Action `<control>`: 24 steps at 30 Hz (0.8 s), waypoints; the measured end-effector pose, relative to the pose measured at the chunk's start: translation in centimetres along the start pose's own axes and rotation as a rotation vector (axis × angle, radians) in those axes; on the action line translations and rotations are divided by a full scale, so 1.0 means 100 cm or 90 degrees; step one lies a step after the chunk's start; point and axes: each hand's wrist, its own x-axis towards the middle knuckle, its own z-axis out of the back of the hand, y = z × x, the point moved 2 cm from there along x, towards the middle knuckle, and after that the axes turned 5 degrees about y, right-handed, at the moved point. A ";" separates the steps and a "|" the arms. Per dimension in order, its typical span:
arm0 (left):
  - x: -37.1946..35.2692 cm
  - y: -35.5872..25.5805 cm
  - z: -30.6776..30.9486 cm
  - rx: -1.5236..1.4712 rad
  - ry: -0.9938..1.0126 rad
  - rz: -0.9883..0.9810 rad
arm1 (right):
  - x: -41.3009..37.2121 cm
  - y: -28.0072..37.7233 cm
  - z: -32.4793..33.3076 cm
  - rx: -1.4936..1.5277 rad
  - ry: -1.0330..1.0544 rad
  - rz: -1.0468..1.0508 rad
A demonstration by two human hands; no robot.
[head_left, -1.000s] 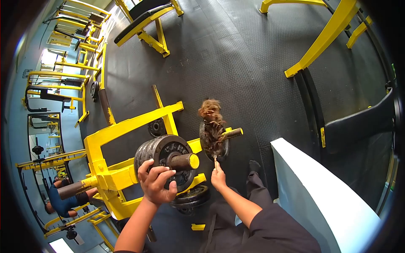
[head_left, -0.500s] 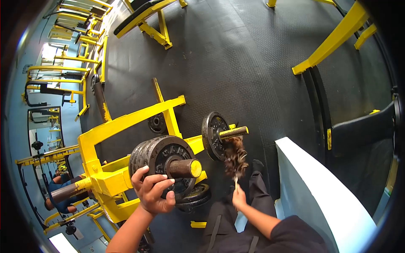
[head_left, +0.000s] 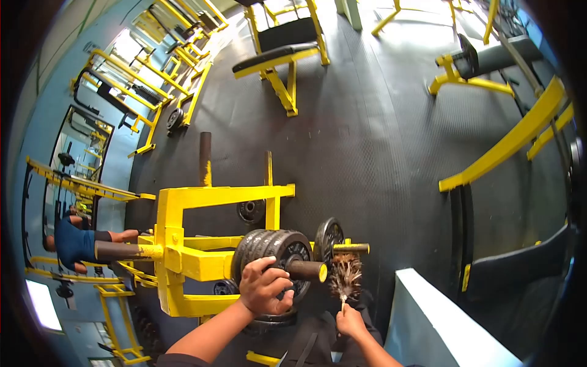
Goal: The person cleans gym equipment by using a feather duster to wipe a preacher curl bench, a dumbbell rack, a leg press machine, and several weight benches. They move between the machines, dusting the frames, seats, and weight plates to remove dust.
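My left hand [head_left: 265, 285] rests with its fingers apart against the face of the black weight plates [head_left: 252, 248], which are stacked on a peg [head_left: 307, 270] of the yellow rack [head_left: 177, 257]. In my right hand [head_left: 349, 321] is the handle of a brown feather duster [head_left: 346, 275]. The duster's feathers point up, just below another short peg [head_left: 352, 248]. A single black plate [head_left: 329, 237] hangs on that peg. More plates lie low behind my left wrist, partly hidden.
A person in a blue shirt [head_left: 74, 243] is at the left, beyond the rack. Black and yellow benches [head_left: 287, 55] stand farther off. A white-topped ledge [head_left: 440, 318] is near my right side, with a curved yellow frame [head_left: 513, 147] beyond it.
The view has tilted up and turned, so the rack appears lower and farther right. My left hand is still at the stacked plates, and my right hand still holds the duster near the short peg.
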 end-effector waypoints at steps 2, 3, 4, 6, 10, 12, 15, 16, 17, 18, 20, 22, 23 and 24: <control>-0.001 -0.001 0.003 -0.018 0.007 0.013 | -0.038 0.059 0.070 0.005 0.078 -0.014; -0.003 0.000 0.005 -0.024 -0.006 0.017 | -0.053 0.081 0.091 0.033 0.158 -0.038; -0.004 0.000 0.004 -0.028 -0.003 0.018 | -0.061 0.090 0.107 -0.027 0.059 0.026; -0.003 0.002 0.006 -0.039 -0.005 0.017 | -0.051 0.097 0.120 -0.103 -0.065 0.104; -0.003 0.004 0.006 -0.063 -0.044 0.027 | 0.035 0.071 0.112 -0.141 -0.114 0.146; -0.004 0.006 0.003 -0.069 -0.063 0.025 | 0.056 0.075 0.114 -0.199 0.066 -0.009; -0.002 0.001 0.005 -0.084 -0.088 0.070 | 0.040 0.084 0.128 -0.303 0.006 -0.011; -0.005 0.001 0.004 -0.096 -0.090 0.083 | 0.031 0.083 0.138 -0.290 -0.026 -0.017; -0.004 0.001 0.003 -0.106 -0.092 0.091 | 0.025 0.083 0.147 -0.273 -0.063 -0.021; -0.001 0.001 0.004 -0.118 -0.097 0.103 | 0.024 0.076 0.159 -0.258 -0.088 -0.028; 0.012 -0.006 0.027 -0.189 -0.083 0.093 | 0.017 0.057 0.190 -0.252 -0.162 0.011; 0.031 -0.019 0.048 -0.264 -0.154 0.100 | -0.004 0.038 0.219 -0.240 -0.287 0.015; 0.034 -0.015 0.047 -0.262 -0.156 0.087 | -0.015 0.031 0.236 -0.201 -0.301 -0.012; 0.036 -0.010 0.041 -0.264 -0.123 0.129 | -0.014 0.013 0.246 -0.166 -0.350 -0.058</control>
